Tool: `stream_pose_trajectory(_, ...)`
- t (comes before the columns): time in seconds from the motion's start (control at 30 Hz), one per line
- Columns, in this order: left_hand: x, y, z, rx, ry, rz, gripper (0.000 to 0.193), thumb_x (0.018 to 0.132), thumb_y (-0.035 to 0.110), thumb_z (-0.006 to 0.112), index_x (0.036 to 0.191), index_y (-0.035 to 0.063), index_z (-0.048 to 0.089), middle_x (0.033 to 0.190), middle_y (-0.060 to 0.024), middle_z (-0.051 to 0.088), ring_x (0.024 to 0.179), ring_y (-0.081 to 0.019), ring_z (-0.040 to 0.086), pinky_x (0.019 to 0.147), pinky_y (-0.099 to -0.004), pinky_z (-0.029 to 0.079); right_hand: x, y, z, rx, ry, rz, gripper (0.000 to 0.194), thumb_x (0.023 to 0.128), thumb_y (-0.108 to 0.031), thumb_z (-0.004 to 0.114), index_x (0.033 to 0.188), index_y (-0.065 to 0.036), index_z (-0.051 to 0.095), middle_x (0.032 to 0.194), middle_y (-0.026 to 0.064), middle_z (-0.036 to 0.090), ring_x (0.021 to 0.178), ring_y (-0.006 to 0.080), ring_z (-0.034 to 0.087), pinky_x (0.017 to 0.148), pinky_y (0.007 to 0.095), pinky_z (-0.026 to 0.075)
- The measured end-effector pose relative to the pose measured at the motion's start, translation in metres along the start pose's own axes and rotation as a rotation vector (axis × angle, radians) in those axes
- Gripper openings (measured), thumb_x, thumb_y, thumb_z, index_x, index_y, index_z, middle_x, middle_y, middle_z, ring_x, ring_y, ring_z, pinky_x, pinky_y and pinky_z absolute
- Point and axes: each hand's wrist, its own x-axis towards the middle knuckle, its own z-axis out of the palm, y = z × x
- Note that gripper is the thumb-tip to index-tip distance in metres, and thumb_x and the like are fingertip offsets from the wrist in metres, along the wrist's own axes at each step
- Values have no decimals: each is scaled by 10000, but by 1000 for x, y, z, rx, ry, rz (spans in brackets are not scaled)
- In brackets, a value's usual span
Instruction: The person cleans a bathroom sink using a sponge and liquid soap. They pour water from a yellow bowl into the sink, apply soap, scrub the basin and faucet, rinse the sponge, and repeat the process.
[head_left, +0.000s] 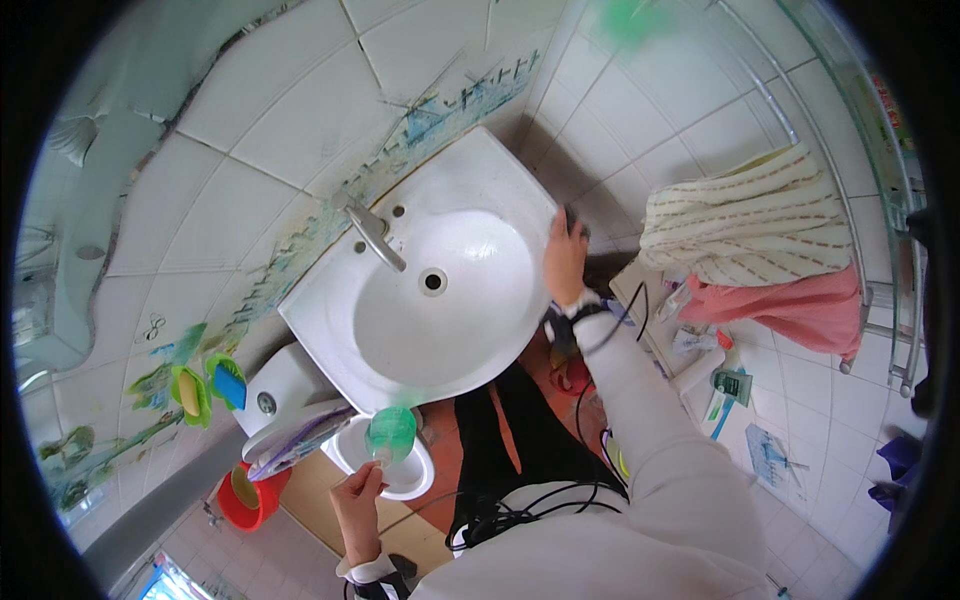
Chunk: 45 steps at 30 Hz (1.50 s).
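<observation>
A white ceramic washbasin (450, 330) with a chrome faucet (375, 236) stands in front of me, its drain uncovered. My left hand (358, 506), below the basin's lower left edge, pinches the narrow clear end of a translucent green container (391, 435), seemingly a bottle. My right hand (566, 259) rests at the right rim of the basin. Beside its fingertips is a small dark thing (574, 221); whether the fingers grip it cannot be made out.
A white toilet (277, 390) and a red bucket (251, 499) stand at lower left. Striped (750, 221) and pink towels (795, 307) hang from a metal rack at right. Green soap holders (189, 395) are on the left wall. Black cables (517, 517) cross my lap and right arm.
</observation>
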Motion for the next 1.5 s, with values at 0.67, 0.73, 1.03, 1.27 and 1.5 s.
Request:
stream_pose_trajectory(0.67,18,13,-4,13,-2,8,195,901,56,677,1049,-64,719,840,-58,689,714,-116,634,680,-232,526,101,-89,69,81,118,-392,451,875,-70,516,1319,11,504,1086,228,629,956,389,605,804,471,474)
stream_pose_trajectory(0.73,20,11,-4,-33,2,-12,196,901,58,678,1049,-65,719,838,-57,690,712,-118,636,680,-233,525,123,-76,70,46,182,-332,444,875,-68,519,1311,17,502,1050,224,632,954,393,601,798,465,462)
stream_pose_trajectory(1.03,24,2,-12,-17,20,-18,214,906,75,669,1067,-59,712,850,-65,694,736,-121,645,702,-233,519,120,-157,87,-315,212,-328,491,850,-103,566,1303,61,478,1010,158,636,958,355,586,758,471,454)
stream_pose_trajectory(1.27,23,-9,-25,-92,40,-60,223,904,75,670,1073,-66,706,848,-72,698,741,-129,653,712,-237,522,147,-113,84,-133,363,-479,293,890,-108,534,1162,-1,523,972,166,643,866,314,611,737,437,481)
stream_pose_trajectory(1.5,24,-22,-24,-73,28,-52,213,903,67,673,1061,-73,709,845,-77,700,727,-121,647,694,-233,517,148,-123,82,-390,219,-366,381,872,-104,529,1216,60,523,989,155,643,893,306,602,746,419,472)
